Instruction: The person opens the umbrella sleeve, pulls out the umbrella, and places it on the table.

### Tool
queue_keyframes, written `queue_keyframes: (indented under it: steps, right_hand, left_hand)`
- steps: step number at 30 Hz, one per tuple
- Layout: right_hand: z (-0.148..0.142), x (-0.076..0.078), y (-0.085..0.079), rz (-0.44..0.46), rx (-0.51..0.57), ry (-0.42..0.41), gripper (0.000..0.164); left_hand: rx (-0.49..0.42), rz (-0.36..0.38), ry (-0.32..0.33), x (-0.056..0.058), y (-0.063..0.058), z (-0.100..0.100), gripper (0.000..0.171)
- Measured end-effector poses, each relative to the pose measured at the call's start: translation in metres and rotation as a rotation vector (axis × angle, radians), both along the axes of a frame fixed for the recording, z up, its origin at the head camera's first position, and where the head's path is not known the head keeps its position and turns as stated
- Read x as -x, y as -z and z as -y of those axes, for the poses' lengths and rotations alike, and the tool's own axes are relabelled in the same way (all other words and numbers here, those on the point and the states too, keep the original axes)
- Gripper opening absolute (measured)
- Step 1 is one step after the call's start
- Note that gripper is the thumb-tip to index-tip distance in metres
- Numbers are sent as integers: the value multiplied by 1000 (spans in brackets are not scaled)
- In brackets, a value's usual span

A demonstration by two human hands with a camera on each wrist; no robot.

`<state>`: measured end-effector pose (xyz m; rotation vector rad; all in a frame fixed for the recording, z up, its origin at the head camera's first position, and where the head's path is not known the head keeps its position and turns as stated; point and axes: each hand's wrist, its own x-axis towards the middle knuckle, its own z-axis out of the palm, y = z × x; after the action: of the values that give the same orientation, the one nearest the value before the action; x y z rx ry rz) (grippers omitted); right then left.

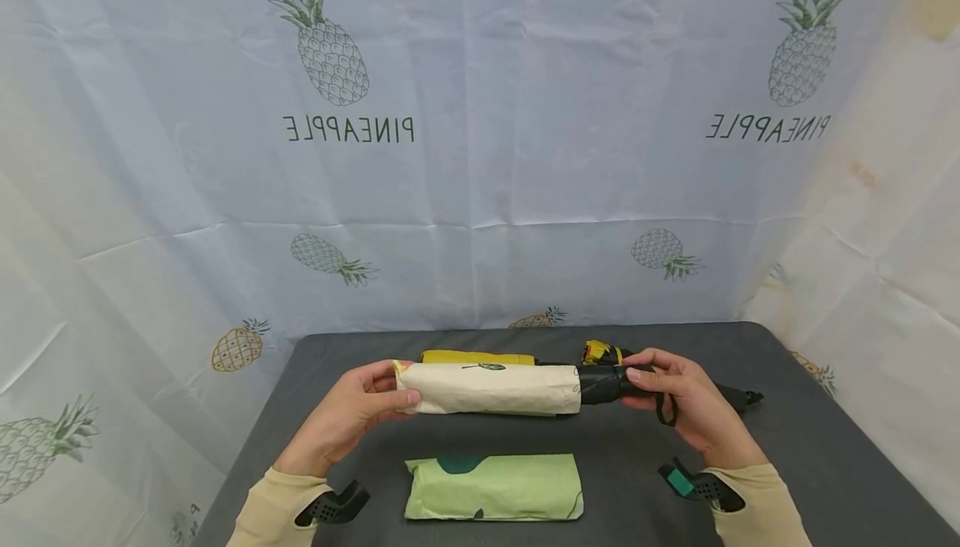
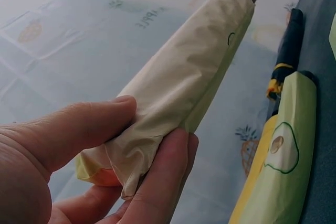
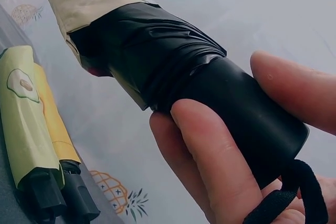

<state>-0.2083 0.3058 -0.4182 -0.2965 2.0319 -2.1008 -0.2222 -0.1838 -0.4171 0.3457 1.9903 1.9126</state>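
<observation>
A folded umbrella in a cream sleeve (image 1: 487,388) is held level above the table, between both hands. My left hand (image 1: 367,397) pinches the sleeve's far-left end, thumb on one side and fingers on the other; in the left wrist view the fabric bunches between them. My right hand (image 1: 678,397) grips the black handle (image 3: 247,114), from which a black wrist strap (image 3: 286,198) hangs. Between handle and sleeve, a stretch of gathered black canopy (image 3: 152,51) shows.
On the dark table (image 1: 360,497) a light green sleeve (image 1: 495,489) lies in front. Behind the held umbrella are a yellow umbrella (image 2: 257,166), a green one with an avocado print (image 2: 294,145) and a black one with a yellow band (image 2: 291,40). Pineapple-print cloth (image 1: 495,180) surrounds the table.
</observation>
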Motion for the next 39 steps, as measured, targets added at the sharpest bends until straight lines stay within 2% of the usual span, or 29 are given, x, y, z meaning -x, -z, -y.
queue_keyframes:
  steps: [15, 23, 39]
  right_hand:
    - [-22, -6, 4, -19, -21, 21, 28]
    - [-30, -11, 5, 3, -23, 37, 28]
    - [-45, -13, 8, -1, 31, -16, 32]
  left_hand:
    - [-8, 0, 0, 0, 5, -2, 65]
    - [-9, -2, 6, 0, 6, -1, 65]
    - [-11, 2, 3, 1, 4, -2, 68]
